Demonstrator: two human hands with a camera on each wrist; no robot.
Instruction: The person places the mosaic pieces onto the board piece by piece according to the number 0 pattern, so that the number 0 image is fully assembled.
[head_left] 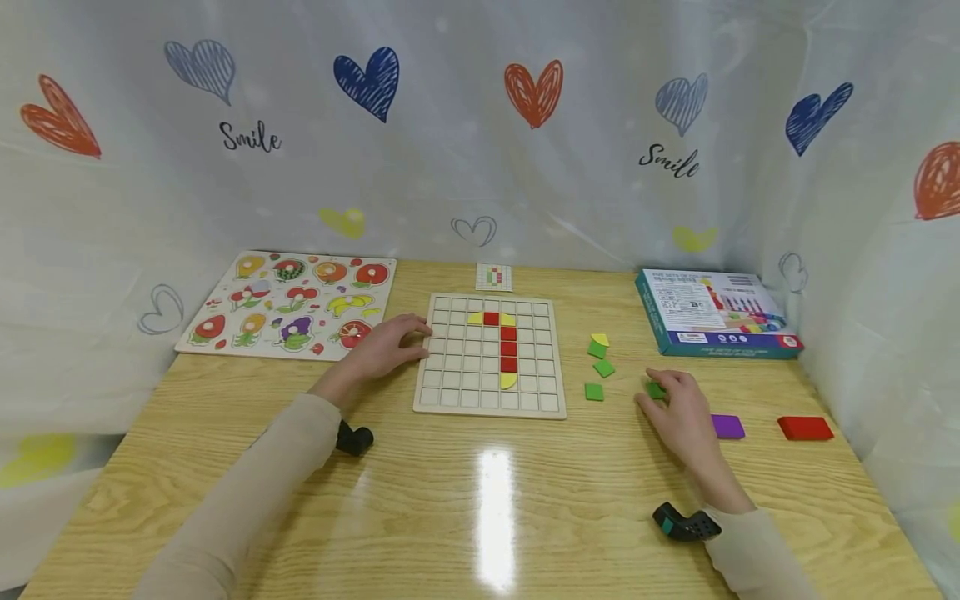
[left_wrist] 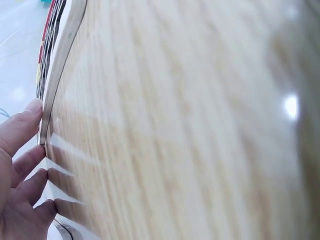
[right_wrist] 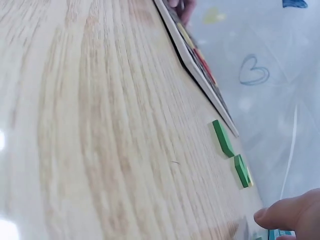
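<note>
A wooden grid board (head_left: 457,392) lies at the table's centre, with a column of red squares (head_left: 508,348) and yellow rounded pieces (head_left: 507,381) set in it. My left hand (head_left: 397,340) rests flat against the board's left edge; in the left wrist view its fingertips (left_wrist: 31,111) touch that board edge (left_wrist: 59,70). My right hand (head_left: 670,398) lies on the table to the right of the board, its fingertips on a green tile (head_left: 655,389). Three more green tiles (head_left: 594,392) and a yellow piece (head_left: 600,339) lie between the board and that hand. The right wrist view shows two green tiles (right_wrist: 223,138) and one fingertip (right_wrist: 280,216).
A fruit peg puzzle (head_left: 288,304) lies at the back left and a teal box (head_left: 712,315) at the back right. A purple block (head_left: 727,427) and a red block (head_left: 805,428) sit right of my right hand. A small pattern card (head_left: 493,277) leans behind the board. A heart-printed curtain surrounds the table.
</note>
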